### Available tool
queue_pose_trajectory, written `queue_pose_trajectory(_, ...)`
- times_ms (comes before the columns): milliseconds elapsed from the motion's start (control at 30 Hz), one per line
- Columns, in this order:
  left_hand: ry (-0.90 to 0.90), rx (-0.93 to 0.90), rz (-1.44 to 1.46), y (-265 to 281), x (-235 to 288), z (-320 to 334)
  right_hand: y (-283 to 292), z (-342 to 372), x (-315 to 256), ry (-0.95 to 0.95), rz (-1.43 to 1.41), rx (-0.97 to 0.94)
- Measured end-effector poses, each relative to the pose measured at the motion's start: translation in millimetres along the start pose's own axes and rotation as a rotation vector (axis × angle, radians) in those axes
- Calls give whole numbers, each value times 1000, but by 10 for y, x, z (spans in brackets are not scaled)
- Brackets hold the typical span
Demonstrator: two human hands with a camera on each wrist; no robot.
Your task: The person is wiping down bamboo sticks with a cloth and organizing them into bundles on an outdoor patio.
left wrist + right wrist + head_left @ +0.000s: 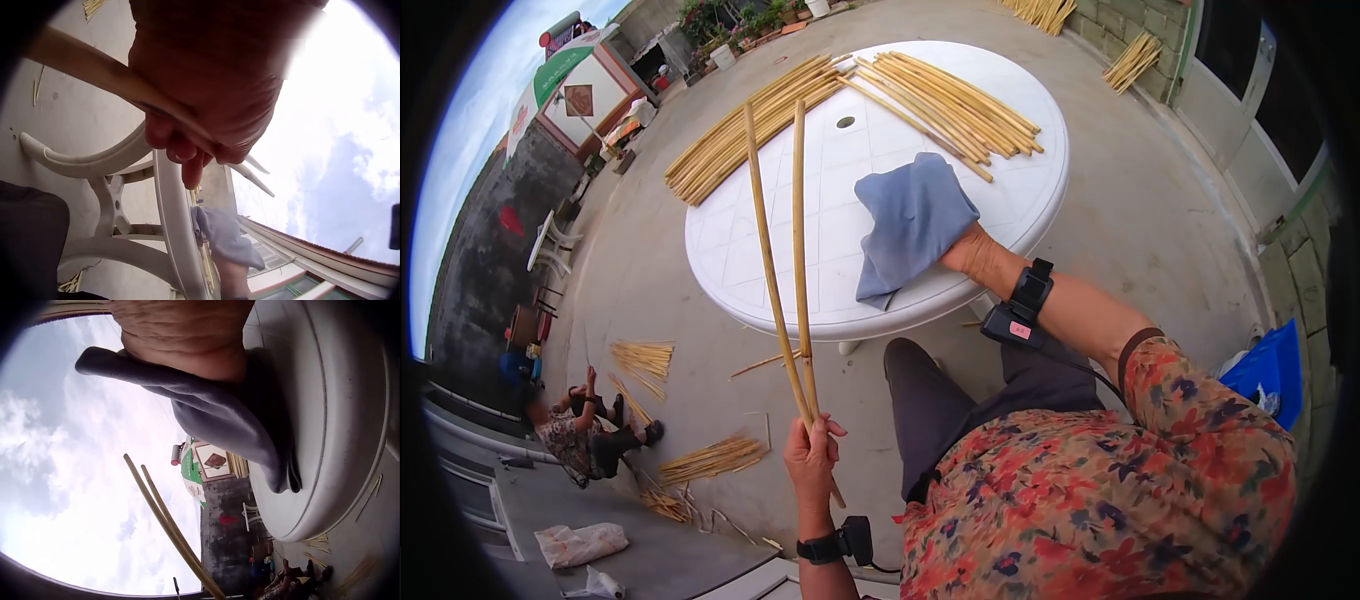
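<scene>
My left hand [810, 455] grips two long yellowish sticks [800, 240] near their lower ends. They slant upward and spread slightly apart, overlapping the table's near left side in the head view. From the left wrist, a stick [94, 65] runs through the palm, with fingers curled round it. A blue-grey cloth [915, 215] covers most of my right hand [970, 253], over the near right part of the white round table [790, 290]. Folds of the cloth [219, 425] hang past the hand in the right wrist view. Those fingers are hidden beneath it, so I cannot tell how they lie.
Two bundles of similar sticks lie on the table, one at the far left [750, 130], one at the far right [950, 105]. More sticks [710, 458] lie on the concrete floor. At the left a person [580, 430] sits low. A blue bag [1268, 375] is at the right.
</scene>
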State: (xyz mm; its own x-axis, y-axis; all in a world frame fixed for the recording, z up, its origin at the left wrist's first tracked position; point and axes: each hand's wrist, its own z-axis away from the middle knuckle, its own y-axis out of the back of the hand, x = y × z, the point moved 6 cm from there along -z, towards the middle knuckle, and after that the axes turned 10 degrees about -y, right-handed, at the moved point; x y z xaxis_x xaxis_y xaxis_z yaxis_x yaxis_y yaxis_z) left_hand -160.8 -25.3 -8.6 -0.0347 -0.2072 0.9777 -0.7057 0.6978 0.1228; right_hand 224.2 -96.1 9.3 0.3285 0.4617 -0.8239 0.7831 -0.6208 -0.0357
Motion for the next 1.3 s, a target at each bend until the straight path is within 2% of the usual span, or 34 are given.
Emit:
queue_pose_trajectory(67, -51, -10, -45, -223, 113, -301, -223, 108, 36, -191, -120, -93)
queue_pose_trajectory(100, -62, -15, -38, -314, 151, -442, -336, 217, 71, -431, -748, -100)
queue_pose_trajectory(133, -97, -18, -6, -434, 222, -577, -410, 309, -74, -426, -746, -98)
queue_pose_trajectory(200, -135, -26, 27, -660, 316, -806, -584, 558, -217, -760, -1140, 72)
queue_pose_trajectory(233, -163, -49, 50, -771, 334, -911, -672, 598, -348, -753, -1139, 76)
queue_pose_trajectory(300, -191, -84, 71, -950, 346, -1047, -813, 610, -519, -698, -875, 123)
queue_pose_trajectory(333, -175, -86, 39, -1020, 331, -1100, -870, 621, -510, -692, -875, 132)
queue_pose_trajectory(400, -166, -93, 9, -1119, 294, -1153, -961, 582, -509, -637, -692, 91)
queue_pose_trajectory(433, -201, -90, -122, -1143, 286, -1165, -983, 554, -506, -600, -645, 150)
queue_pose_trajectory(467, -237, -86, -254, -1165, 269, -1183, -1006, 531, -490, -596, -646, 157)
queue_pose_trajectory(533, -226, -90, -303, -1202, 182, -1185, -977, 518, -399, -585, -644, 280)
queue_pose_trajectory(600, -420, -58, -394, -1274, 293, -1135, -1005, 489, -358, -574, -640, 295)
queue_pose_trajectory(700, -354, -114, -532, -1302, 369, -1062, -1025, 487, -344, -568, -642, 351)
queue_pose_trajectory(767, -367, -121, -534, -1304, 390, -1043, -1005, 495, -346, -592, -542, 396)
queue_pose_trajectory(900, -388, -125, -645, -1276, 393, -1005, -1036, 450, -398, -575, -571, 419)
queue_pose_trajectory(1000, -363, -163, -685, -1246, 453, -932, -911, 323, -358, -578, -582, 474)
queue_pose_trajectory(1133, -377, -224, -603, -1036, 287, -589, -462, 80, -326, -459, -601, 596)
queue_pose_trajectory(1200, -241, -273, -472, -882, 133, -363, -239, 3, -306, -533, -649, 602)
queue_pose_trajectory(1233, -237, -272, -470, -801, 86, -275, -162, -11, -278, -538, -631, 626)
queue_pose_trajectory(1300, -21, -293, -363, -623, -107, -119, -25, -55, -243, -550, -610, 647)
